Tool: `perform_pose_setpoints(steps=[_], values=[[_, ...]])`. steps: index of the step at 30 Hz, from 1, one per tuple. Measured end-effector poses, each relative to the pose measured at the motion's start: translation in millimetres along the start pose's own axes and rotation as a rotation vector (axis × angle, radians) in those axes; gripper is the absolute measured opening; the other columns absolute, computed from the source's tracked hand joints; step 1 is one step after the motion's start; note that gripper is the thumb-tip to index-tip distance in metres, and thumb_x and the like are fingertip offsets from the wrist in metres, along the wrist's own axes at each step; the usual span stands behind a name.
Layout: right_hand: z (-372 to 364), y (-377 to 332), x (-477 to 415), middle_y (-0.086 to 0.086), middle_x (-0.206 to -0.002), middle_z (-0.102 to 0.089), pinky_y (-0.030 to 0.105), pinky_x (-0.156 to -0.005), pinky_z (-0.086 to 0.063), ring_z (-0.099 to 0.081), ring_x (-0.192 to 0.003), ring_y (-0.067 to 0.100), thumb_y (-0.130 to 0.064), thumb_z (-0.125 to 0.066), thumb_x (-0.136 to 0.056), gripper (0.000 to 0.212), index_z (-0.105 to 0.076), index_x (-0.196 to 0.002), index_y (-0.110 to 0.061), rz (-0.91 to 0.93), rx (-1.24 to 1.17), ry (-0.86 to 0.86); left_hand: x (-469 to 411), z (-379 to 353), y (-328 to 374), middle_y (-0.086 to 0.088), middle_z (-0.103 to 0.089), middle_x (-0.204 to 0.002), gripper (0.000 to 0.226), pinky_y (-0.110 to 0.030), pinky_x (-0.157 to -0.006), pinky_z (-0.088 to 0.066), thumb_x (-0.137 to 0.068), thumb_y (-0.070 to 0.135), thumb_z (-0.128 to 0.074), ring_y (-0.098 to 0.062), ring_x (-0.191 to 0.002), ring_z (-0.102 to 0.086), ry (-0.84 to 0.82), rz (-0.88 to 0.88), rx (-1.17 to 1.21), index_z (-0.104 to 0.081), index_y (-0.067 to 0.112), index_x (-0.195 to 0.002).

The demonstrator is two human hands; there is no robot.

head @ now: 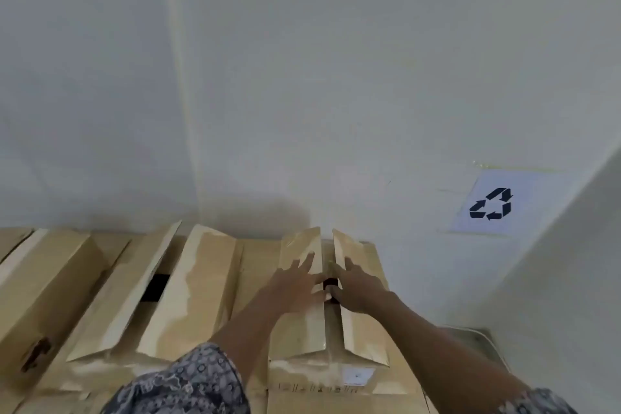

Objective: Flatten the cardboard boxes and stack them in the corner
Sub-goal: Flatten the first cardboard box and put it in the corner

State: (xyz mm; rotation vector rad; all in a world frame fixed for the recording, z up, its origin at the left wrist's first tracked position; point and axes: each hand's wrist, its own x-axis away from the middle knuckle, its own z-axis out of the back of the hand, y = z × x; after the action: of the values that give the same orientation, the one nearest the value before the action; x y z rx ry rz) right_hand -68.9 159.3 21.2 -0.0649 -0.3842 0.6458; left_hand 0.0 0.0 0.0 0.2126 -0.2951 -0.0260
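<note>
Three brown cardboard boxes stand side by side against the white wall. The right box has its two top flaps raised with a narrow gap between them. My left hand lies flat with spread fingers on the left flap. My right hand presses on the right flap, fingers apart, its thumb at the gap. The middle box also has its flaps up and a dark opening showing. Part of a left box is visible at the frame edge.
A sheet with a black recycling symbol is taped to the wall at the right. A wall corner juts out on the right, with a metal-edged object on the floor below it. Patterned sleeves cover both upper arms.
</note>
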Motion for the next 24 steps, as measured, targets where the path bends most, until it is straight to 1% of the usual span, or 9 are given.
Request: perform_pose_setpoints(steps=[4, 7, 10, 13, 16, 18, 20, 22, 24], values=[[-12.4, 16.0, -19.9, 0.007, -0.165, 0.000, 0.053, -0.105, -0.040, -0.014, -0.148, 0.030, -0.045, -0.037, -0.101, 0.057, -0.019, -0.153, -0.031, 0.026, 0.002, 0.005, -15.6, -2.9, -9.5, -0.009, 0.002, -0.167, 0.051, -0.058, -0.111, -0.032, -0.100, 0.061, -0.028, -0.033, -0.151, -0.010, 0.111, -0.014, -0.085, -0.043, 0.038, -0.143], [-10.6, 35.7, -29.5, 0.008, -0.164, -0.008, 0.044, -0.095, -0.045, -0.032, -0.141, 0.028, -0.051, -0.040, -0.098, 0.042, -0.043, -0.137, -0.036, 0.053, -0.034, 0.081, -28.7, 5.3, -19.1, -0.013, -0.034, -0.158, 0.040, -0.052, -0.103, -0.043, -0.098, 0.044, -0.036, -0.034, -0.144, -0.034, 0.305, -0.127, -0.122, -0.063, 0.016, -0.110], [1.0, 61.3, -36.4, 0.006, -0.158, -0.027, 0.035, -0.074, -0.047, -0.061, -0.105, 0.028, -0.047, -0.045, -0.097, 0.025, -0.055, -0.097, -0.024, 0.140, -0.027, 0.299, -38.5, 18.2, -41.5, -0.006, -0.070, -0.117, 0.040, -0.050, -0.095, -0.050, -0.088, 0.035, -0.040, -0.034, -0.127, -0.055, 0.387, -0.171, -0.263, -0.073, 0.014, -0.081], [18.9, 91.0, -43.1, 0.001, -0.157, -0.031, 0.033, -0.069, -0.051, -0.066, -0.087, 0.018, -0.046, -0.046, -0.096, 0.031, -0.060, -0.085, -0.021, 0.186, -0.013, 0.386, -36.0, 39.3, -55.1, -0.002, -0.072, -0.101, 0.051, -0.049, -0.103, -0.041, -0.088, 0.037, -0.030, -0.033, -0.119, -0.058, 0.392, -0.077, -0.317, -0.076, 0.014, -0.083], [32.0, 116.9, -46.3, -0.001, -0.132, -0.057, 0.028, -0.063, -0.053, -0.060, -0.071, 0.007, -0.040, -0.046, -0.097, 0.034, -0.061, -0.077, -0.016, 0.065, -0.039, 0.387, -32.6, 50.1, -64.5, -0.012, -0.062, -0.129, 0.044, -0.053, -0.116, -0.021, -0.097, 0.035, -0.033, -0.034, -0.138, -0.037, 0.256, 0.178, -0.395, -0.071, 0.015, -0.101], [31.7, 132.7, -47.7, 0.005, -0.117, -0.063, 0.036, -0.070, -0.057, -0.060, -0.078, 0.013, -0.035, -0.045, -0.096, 0.033, -0.061, -0.077, -0.013, -0.058, -0.072, 0.378, -27.0, 48.5, -66.6, -0.017, -0.049, -0.144, 0.042, -0.058, -0.118, -0.011, -0.099, 0.034, -0.034, -0.041, -0.146, -0.021, 0.125, 0.342, -0.453, -0.066, 0.016, -0.118], [25.3, 144.4, -47.0, 0.014, -0.136, -0.051, 0.046, -0.090, -0.052, -0.055, -0.112, 0.027, -0.034, -0.043, -0.096, 0.030, -0.059, -0.083, -0.013, -0.149, -0.020, 0.313, -22.5, 36.5, -65.2, -0.019, -0.037, -0.153, 0.044, -0.064, -0.117, -0.002, -0.101, 0.034, -0.033, -0.047, -0.148, -0.009, 0.051, 0.406, -0.447, -0.057, 0.017, -0.133], [15.2, 150.3, -49.1, 0.023, -0.157, -0.019, 0.059, -0.112, -0.025, -0.020, -0.143, 0.043, -0.031, -0.038, -0.097, 0.029, -0.058, -0.110, -0.014, -0.212, 0.153, 0.223, -19.1, 21.0, -57.7, -0.020, -0.021, -0.160, 0.046, -0.066, -0.116, 0.004, -0.101, 0.036, -0.033, -0.049, -0.148, 0.001, 0.035, 0.410, -0.415, -0.049, 0.020, -0.141], [5.9, 146.7, -50.5, 0.029, -0.159, 0.003, 0.068, -0.111, 0.006, 0.013, -0.145, 0.049, -0.022, -0.036, -0.095, 0.040, -0.049, -0.130, -0.010, -0.212, 0.307, 0.193, -14.0, 5.4, -45.5, -0.020, -0.014, -0.162, 0.047, -0.071, -0.112, 0.009, -0.100, 0.041, -0.037, -0.049, -0.148, 0.006, 0.035, 0.358, -0.390, -0.047, 0.023, -0.142]])
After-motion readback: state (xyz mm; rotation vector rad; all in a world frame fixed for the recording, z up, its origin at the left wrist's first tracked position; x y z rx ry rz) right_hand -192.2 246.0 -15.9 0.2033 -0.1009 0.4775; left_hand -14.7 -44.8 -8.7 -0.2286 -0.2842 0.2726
